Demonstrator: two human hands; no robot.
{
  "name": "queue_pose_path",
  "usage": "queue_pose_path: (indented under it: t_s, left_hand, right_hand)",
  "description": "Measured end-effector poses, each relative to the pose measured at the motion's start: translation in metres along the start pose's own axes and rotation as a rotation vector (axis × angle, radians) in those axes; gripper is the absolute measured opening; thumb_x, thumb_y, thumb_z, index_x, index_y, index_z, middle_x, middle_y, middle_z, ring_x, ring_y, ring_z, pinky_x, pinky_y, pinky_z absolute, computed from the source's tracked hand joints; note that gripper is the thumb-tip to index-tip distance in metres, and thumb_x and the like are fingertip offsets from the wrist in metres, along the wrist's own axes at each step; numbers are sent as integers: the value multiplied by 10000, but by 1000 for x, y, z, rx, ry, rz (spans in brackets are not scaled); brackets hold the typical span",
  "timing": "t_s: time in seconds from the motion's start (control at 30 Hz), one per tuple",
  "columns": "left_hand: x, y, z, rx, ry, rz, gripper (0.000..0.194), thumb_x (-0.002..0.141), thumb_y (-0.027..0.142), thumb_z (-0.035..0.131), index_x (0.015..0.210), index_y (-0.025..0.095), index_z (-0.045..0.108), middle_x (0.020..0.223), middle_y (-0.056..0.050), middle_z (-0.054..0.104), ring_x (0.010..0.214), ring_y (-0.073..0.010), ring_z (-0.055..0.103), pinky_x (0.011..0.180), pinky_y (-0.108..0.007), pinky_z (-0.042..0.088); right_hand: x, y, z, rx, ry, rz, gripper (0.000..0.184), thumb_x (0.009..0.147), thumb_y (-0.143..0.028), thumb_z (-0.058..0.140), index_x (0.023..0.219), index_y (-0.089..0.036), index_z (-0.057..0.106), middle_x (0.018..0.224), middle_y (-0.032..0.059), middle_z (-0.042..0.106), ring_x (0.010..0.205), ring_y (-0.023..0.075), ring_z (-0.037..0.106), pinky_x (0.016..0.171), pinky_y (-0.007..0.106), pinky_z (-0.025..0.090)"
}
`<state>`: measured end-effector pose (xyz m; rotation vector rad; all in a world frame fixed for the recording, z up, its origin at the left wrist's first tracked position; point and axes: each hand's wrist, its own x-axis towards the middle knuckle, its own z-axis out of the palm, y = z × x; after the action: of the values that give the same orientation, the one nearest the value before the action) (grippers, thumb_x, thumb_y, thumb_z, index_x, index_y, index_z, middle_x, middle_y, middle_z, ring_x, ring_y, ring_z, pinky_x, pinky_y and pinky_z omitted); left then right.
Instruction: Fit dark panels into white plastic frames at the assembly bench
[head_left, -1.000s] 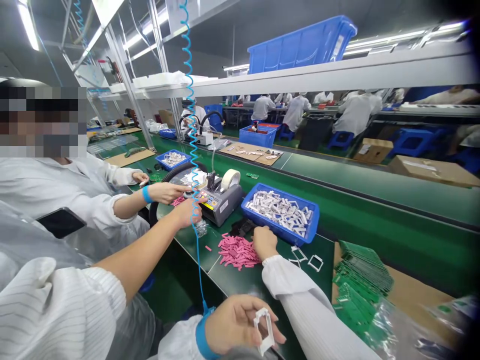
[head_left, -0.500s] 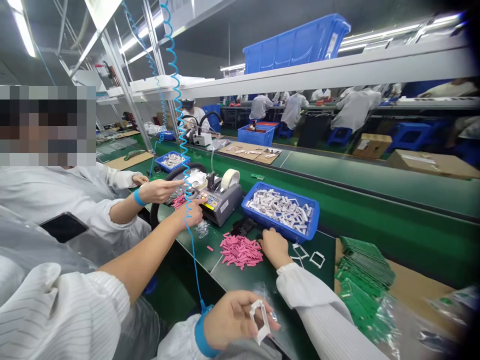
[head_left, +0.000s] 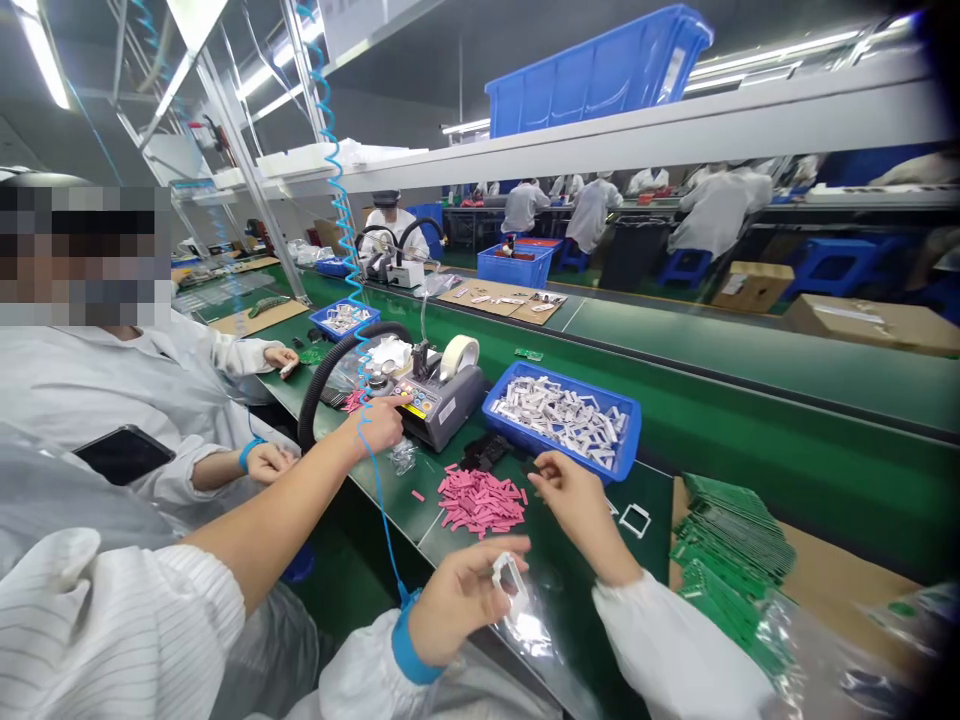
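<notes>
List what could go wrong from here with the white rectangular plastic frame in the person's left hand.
The white rectangular plastic frame is held only in the fingers of the left hand above a clear plastic bag, so it could slip and drop near the bench edge. The right hand works close to a loose pile of pink strips, and a careless sweep might scatter them. The coiled blue cord from the blue wrist strap could snag the arm.

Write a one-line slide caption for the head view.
Left hand holds a white plastic frame over clear film; right hand sits near pink strips and a blue bin of white parts.
</notes>
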<state>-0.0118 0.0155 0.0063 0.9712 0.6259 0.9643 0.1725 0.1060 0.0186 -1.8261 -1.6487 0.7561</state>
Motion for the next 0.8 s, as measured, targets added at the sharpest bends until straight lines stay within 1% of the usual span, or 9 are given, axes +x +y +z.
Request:
queue_pose_path:
  t_s: [0.1,0.13,0.23,0.33,0.47,0.53,0.6,0.73,0.8]
  left_hand:
    - [7,11,8,27,-42,77,395,654,476,748,955,221,729,1388,-112,467,1292,-282,417,1007,-348,391]
    - [9,14,13,6,-110,78,399,653,482,747,955,222,731,1392,-114,456,1302,-295,405,1028,-368,375]
    - [14,22,29,-41,-327,37,411,645,475,753,959,210,738,1407,-133,425,1302,-331,401,1027,-411,382]
    - [16,23,43,-70,-422,12,410,635,457,766,951,197,743,1383,-144,447,1310,-339,387,1058,-434,348]
    - [20,17,52,-116,-462,13,384,650,437,759,948,195,741,1374,-142,449,1294,-342,402,1059,-449,335]
    - [22,15,54,-131,-473,11,383,651,441,755,942,193,740,1371,-147,447,1292,-348,395,1036,-451,355]
    - [23,13,55,-143,-468,3,387,638,452,761,924,193,742,1351,-150,458,1277,-346,402,1011,-449,374]
    - [25,16,56,-173,-456,-25,355,633,429,775,904,202,745,1244,-120,483,1213,-291,444,1024,-426,359]
    - [26,18,58,-166,-493,-39,356,628,405,785,922,207,745,1216,-109,473,1183,-264,453,1004,-393,374]
  right_hand:
    - [-55,-9,-11,315,15,-37,242,827,-417,546,935,-201,525,796,4,583,626,133,591,598,273,510]
    - [-72,-11,-13,568,8,-15,304,750,-462,634,879,-204,537,757,-2,565,576,128,565,546,268,495]
    - [-109,-15,-21,1014,-25,147,399,570,-435,809,733,-204,528,679,-34,503,497,85,484,454,225,442]
    - [-123,-17,-30,1168,-23,231,437,537,-362,853,724,-199,494,663,-53,487,488,56,443,435,181,401]
    - [-129,-16,-40,1241,-61,191,451,594,-352,832,765,-204,443,647,-69,481,498,42,417,449,153,371]
    - [-130,-13,-42,1246,-98,150,425,636,-369,803,773,-210,433,648,-71,472,491,42,392,438,152,351]
    - [-131,-9,-44,1152,-50,78,365,681,-367,767,792,-215,454,676,-55,491,533,65,439,468,174,385]
    - [-134,-3,-55,609,366,-243,146,796,-274,655,864,-234,532,786,-5,518,752,131,530,646,241,457]
    - [-135,-4,-63,343,448,-414,77,828,-216,609,864,-242,547,810,2,517,779,136,521,670,250,446]
